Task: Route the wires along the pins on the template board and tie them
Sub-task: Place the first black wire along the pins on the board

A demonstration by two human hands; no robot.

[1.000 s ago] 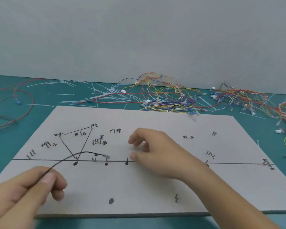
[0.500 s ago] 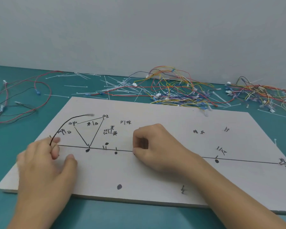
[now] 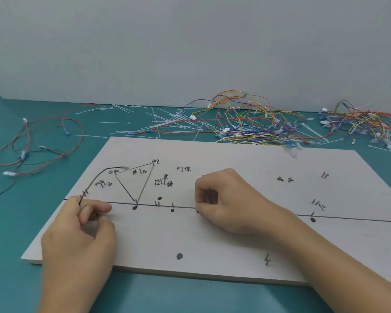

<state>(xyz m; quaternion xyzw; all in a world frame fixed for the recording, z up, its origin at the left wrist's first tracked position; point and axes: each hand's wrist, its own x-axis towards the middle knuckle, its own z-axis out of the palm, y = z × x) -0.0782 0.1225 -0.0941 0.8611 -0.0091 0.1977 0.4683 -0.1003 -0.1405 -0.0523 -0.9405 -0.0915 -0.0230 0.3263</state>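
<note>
Pinching the black wire (image 3: 97, 175), the left grip (image 3: 81, 233) sits at the arc's lower-left foot.

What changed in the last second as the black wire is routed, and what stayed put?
The left hand, still pinching the black wire, moved from the template board's near edge up to the pins at the left end of the drawn line. The wire's free end swung from mid-line to the triangle's left corner. The right hand stayed curled on the line; the board lay as before.
</note>
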